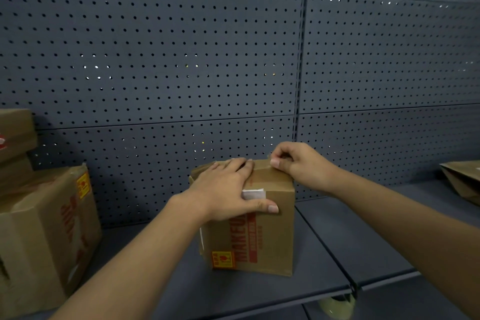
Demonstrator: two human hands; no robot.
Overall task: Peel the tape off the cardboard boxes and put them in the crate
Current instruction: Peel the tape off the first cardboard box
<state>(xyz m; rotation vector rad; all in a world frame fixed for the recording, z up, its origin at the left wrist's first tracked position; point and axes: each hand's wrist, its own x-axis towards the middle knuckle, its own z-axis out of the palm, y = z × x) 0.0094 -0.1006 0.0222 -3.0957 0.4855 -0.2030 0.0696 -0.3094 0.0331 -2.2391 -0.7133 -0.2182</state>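
Now the small cardboard box (262,226) stands on the shelf (324,249); left hand (223,187) presses flat on top, right hand (298,163) pinches the tape (262,165) at the far edge. Looks light, dent-prone; peel from that corner.

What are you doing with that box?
A person is working the tape off a small cardboard box that stands on a grey shelf. The left hand lies flat on top to hold the box steady, while the right hand pinches the tape at the back top edge. Bigger boxes wait at the left. No crate is in view.
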